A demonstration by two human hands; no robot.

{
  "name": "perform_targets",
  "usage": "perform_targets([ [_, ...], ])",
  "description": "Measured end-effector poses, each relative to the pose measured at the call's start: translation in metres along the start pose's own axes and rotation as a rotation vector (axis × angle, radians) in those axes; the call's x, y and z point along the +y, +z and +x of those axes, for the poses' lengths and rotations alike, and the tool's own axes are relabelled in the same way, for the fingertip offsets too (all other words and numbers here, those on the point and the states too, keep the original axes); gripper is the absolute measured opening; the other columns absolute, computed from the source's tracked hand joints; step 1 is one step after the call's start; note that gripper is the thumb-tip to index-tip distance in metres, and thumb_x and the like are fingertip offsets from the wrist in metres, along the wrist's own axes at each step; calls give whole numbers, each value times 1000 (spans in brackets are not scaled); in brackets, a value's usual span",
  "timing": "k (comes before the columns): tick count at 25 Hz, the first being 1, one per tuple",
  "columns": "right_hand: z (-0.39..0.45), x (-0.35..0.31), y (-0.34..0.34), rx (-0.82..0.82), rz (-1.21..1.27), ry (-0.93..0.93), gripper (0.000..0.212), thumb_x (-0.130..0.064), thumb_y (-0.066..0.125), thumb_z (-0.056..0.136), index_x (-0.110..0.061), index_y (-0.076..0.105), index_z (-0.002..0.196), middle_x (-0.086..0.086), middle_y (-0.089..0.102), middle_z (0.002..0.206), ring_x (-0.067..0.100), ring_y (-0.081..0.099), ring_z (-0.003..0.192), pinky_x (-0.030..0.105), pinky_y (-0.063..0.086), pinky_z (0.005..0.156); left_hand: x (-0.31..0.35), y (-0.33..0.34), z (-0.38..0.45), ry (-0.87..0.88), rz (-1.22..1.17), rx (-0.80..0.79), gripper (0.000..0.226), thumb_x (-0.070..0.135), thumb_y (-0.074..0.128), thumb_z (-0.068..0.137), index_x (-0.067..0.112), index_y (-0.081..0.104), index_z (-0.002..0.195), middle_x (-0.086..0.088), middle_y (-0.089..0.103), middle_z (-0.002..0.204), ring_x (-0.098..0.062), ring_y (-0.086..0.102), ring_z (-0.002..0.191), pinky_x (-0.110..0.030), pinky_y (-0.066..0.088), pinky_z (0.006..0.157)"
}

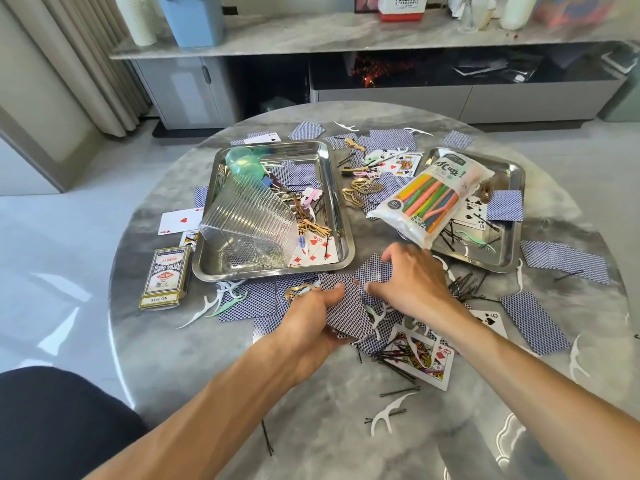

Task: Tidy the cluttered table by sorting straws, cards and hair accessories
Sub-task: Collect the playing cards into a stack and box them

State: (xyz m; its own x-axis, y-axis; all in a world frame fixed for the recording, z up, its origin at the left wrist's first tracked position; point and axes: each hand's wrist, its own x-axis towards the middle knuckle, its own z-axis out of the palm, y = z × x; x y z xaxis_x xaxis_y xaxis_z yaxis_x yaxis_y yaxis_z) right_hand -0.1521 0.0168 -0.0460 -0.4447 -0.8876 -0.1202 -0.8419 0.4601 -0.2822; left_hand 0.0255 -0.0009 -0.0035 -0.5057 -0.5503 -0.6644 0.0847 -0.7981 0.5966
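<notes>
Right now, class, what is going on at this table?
A person is gathering playing cards. The left hand holds a small stack of cards, while the right hand reaches for more on the table. The bag of straws lies across the right tray; hairpins are scattered about.
</notes>
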Motion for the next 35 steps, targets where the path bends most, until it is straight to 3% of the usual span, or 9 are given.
perform_targets([
  [6, 1, -5, -9, -229, 344, 184, 77, -58, 77, 66, -24, 51, 130, -1, 58, 123, 19, 57, 109, 40, 50, 93, 0, 0, -1, 16, 17, 17, 27, 13, 45, 102, 1, 56, 124, -11, 75, 91, -22, 70, 80, -44, 56, 82],
  [9, 0, -3, -14, -319, 431, 174, 46, -55, 80, 66, -27, 67, 100, -6, 65, 107, 12, 61, 96, 36, 51, 87, 1, -1, 0, 12, 21, 15, 27, 13, 45, 102, 0, 57, 123, -12, 75, 95, -24, 69, 86, -46, 55, 88],
  [12, -8, -9, -7, -178, 222, 37, 27, -50, 77, 69, -31, 66, 83, -6, 55, 105, 17, 55, 103, 35, 47, 87, -1, 0, 2, 17, 36, 18, 28, 12, 46, 102, -2, 56, 125, -13, 72, 94, -26, 65, 91, -53, 50, 96],
  [16, -7, -7, -8, -25, -155, 6, 73, -70, 70, 69, -18, 57, 120, 5, 55, 125, 27, 49, 117, 43, 42, 97, -2, -1, 2, 28, 34, 3, 28, 12, 46, 102, -2, 56, 123, -12, 75, 93, -24, 69, 86, -45, 55, 86],
  [19, -9, -14, -5, -13, -141, 18, 86, -73, 67, 66, -13, 51, 125, 4, 59, 122, 28, 53, 113, 45, 43, 98, -2, 1, 2, 44, 25, -5, 29, 12, 46, 102, -3, 54, 126, -12, 74, 89, -23, 68, 82, -44, 56, 84],
  [27, -4, -10, -14, -211, 529, 258, 9, -21, 78, 80, -21, 70, 84, -4, 69, 91, 10, 63, 82, 27, 50, 74, -1, -1, 1, 25, 16, -14, 25, 13, 44, 103, 2, 55, 122, -13, 76, 97, -23, 73, 84, -37, 59, 73],
  [30, -4, -5, -34, -97, 487, 169, 6, -23, 69, 90, -21, 65, 86, -2, 68, 87, 7, 62, 67, 24, 48, 57, 0, -4, 2, 68, 55, -39, 24, 16, 40, 104, 5, 55, 119, -16, 74, 105, -33, 70, 101, -46, 54, 88],
  [32, -1, 3, -65, 46, 631, 64, 7, -18, 67, 92, -22, 64, 87, 0, 71, 82, -3, 58, 52, 15, 43, 44, 3, -7, 5, 112, 97, -31, 24, 19, 41, 104, 6, 55, 120, -14, 75, 101, -30, 72, 91, -48, 54, 88],
  [35, -14, 1, -99, -144, 904, -163, 16, -11, 71, 87, -27, 69, 86, -1, 76, 85, -3, 64, 60, 16, 46, 44, 7, -5, 5, 78, 64, -96, 32, 34, 55, 95, 8, 66, 110, -8, 72, 89, -20, 66, 77, -42, 57, 75],
])
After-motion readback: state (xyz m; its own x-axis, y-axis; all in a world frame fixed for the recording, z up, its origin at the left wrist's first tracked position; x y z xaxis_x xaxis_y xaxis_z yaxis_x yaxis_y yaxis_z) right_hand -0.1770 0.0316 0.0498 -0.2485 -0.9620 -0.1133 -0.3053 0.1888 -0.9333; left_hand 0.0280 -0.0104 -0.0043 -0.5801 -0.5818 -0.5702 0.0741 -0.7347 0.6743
